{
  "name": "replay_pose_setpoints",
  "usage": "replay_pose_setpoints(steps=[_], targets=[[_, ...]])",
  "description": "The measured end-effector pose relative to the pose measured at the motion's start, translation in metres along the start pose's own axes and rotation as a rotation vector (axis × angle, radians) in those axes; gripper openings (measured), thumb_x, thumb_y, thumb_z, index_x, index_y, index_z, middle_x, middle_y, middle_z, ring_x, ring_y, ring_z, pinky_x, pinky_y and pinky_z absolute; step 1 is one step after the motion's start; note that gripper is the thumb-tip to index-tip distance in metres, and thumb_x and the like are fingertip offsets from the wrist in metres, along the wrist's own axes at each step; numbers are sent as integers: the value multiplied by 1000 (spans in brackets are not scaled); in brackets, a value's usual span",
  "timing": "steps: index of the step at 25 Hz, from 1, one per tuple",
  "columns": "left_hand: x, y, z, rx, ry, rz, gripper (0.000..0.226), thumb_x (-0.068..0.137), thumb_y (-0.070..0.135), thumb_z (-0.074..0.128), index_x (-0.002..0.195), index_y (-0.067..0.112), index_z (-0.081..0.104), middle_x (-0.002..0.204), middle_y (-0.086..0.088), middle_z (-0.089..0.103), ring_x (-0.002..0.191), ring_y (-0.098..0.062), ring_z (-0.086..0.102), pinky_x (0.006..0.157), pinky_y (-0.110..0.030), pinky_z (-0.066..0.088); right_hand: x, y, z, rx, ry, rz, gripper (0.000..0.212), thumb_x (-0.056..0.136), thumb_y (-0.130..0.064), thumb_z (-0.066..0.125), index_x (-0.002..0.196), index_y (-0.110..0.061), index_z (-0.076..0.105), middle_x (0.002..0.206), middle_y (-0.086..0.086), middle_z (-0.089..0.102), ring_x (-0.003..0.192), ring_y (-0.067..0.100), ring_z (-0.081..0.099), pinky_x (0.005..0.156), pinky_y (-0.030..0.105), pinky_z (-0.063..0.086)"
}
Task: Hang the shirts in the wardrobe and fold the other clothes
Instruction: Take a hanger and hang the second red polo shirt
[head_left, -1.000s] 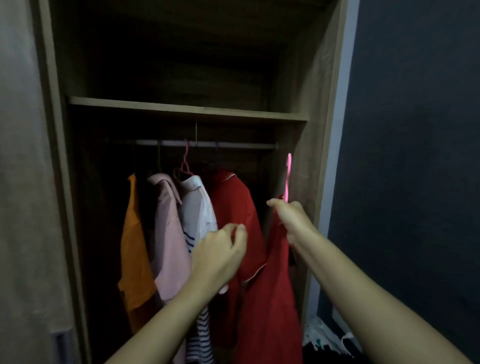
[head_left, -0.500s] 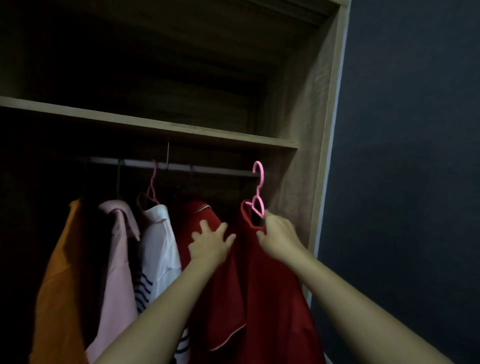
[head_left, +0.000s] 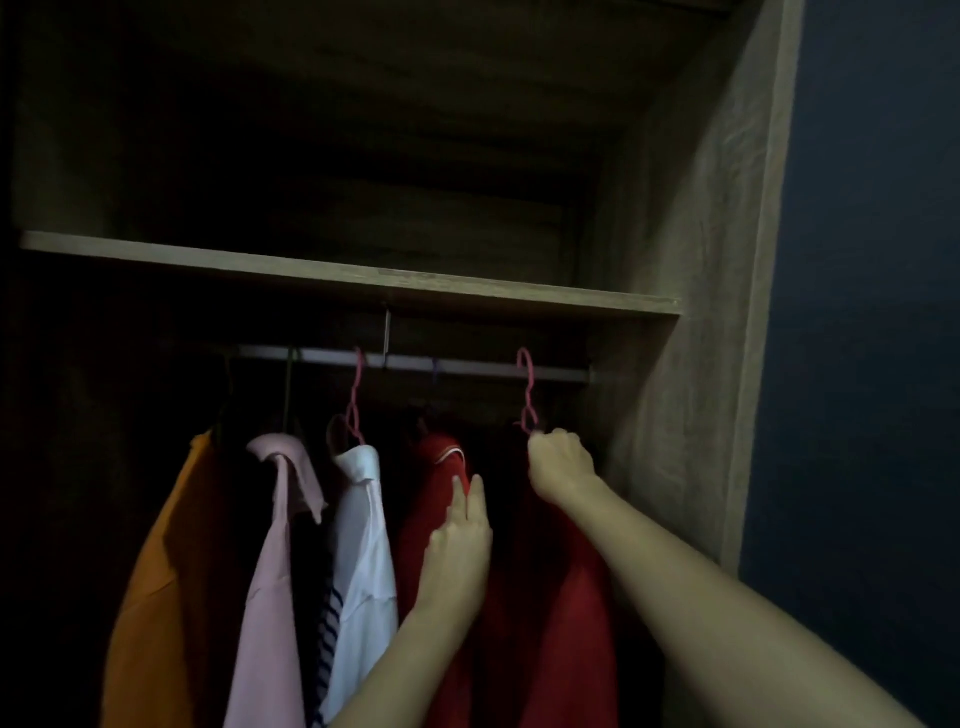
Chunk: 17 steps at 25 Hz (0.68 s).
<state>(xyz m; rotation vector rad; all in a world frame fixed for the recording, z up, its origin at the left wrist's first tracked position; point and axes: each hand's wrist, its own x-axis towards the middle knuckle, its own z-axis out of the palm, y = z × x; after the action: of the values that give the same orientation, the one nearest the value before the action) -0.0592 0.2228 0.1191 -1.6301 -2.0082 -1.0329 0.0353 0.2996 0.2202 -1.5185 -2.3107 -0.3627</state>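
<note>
The red shirt (head_left: 550, 597) I was hanging was mostly lost in shadow. Its collar and shoulders were too dark to make out, its hem ran off the bottom edge, and my right forearm covered part of it. It hung straight down from the pink hanger (head_left: 527, 387), just below my right grip (head_left: 561, 465), which was curled tight round the hanger's neck. The hook reached up to the rail (head_left: 467, 364), but I couldn't tell whether it sat over it. My left grip (head_left: 460, 551) was flat, with straight fingers pressing on the second red shirt (head_left: 431, 493) just beside the first. Further left hung a white shirt (head_left: 363, 519), a pink shirt (head_left: 270, 571) and an orange shirt (head_left: 161, 597), all cut off below. The shelf (head_left: 363, 280) ran above the rail, the wardrobe side panel (head_left: 701, 260) stood to the right, and a dark blue wall (head_left: 872, 312) lay beyond it.
</note>
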Motion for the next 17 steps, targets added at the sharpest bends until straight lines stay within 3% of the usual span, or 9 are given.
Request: replay_pose_setpoints(steps=[2,3,5,7,11,13,15,17], targets=[[-1,-1,0,32,-74,-21,67,93,3,45,150,12,10,156,-21,11,110,-32,61,87,-35,50,19,0,2,-44,11,-6,39,92,1,37,129,0,47,129,22,50,119,36,48,93,40,46],[0,-1,3,31,-26,-21,70,89,5,54,149,11,18,154,-22,20,101,-30,66,80,-33,53,28,0,4,-52,18,-6,39,93,1,35,131,1,45,130,22,51,120,36,49,93,40,46],[1,-1,4,54,-28,3,81,63,10,82,136,9,46,135,-22,51,61,-18,70,52,-22,54,40,1,14,-68,0,-2,41,94,0,32,133,2,41,132,21,50,121,34,49,94,40,46],[0,-3,5,47,-31,0,81,54,9,86,128,8,54,128,-20,58,48,-16,67,42,-19,51,44,1,28,-101,-65,-18,40,95,0,30,133,1,42,134,20,50,123,33,49,96,40,45],[-2,-5,6,11,26,-36,77,67,12,79,136,13,46,140,-20,46,64,-18,71,54,-21,54,43,2,39,-95,-147,-43,36,95,-3,33,128,-2,48,130,18,53,120,31,51,94,40,46],[-4,-6,3,-83,-5,-15,66,92,16,54,149,19,20,155,-15,20,103,-27,65,81,-31,53,39,0,27,-22,-162,-21,35,96,-14,39,128,-6,49,132,18,50,121,33,49,94,41,45],[-14,-6,-15,-297,-8,-44,59,99,25,40,150,23,10,158,-8,13,132,-23,44,102,-24,37,27,-1,20,168,-12,-47,42,96,-29,42,134,-10,43,135,20,45,124,36,43,98,41,41],[-34,-15,-38,-437,108,-75,55,99,26,39,149,19,18,155,-6,26,137,-15,34,104,-9,22,-9,-8,21,435,260,-147,45,97,-28,40,139,-13,39,136,17,44,126,32,40,101,37,37]])
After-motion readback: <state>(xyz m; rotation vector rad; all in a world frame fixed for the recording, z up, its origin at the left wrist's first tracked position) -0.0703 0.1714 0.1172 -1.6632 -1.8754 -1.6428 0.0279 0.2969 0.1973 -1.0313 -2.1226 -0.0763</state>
